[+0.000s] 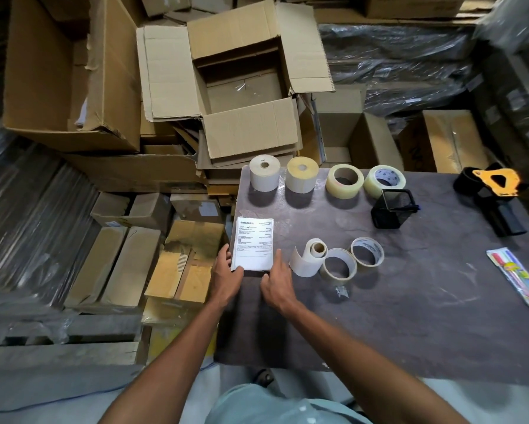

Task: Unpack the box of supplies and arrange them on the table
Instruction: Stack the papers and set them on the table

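both grips frame the slips [254, 244] at the bench's [410, 301] nine-o'clock edge, the left hand [228, 275] touching their seven-o'clock corner with straight fingers, the right hand [277, 278] pinching the five-o'clock edge, top sheet headed "amazon.in", the box [241, 84] open at twelve o'clock.
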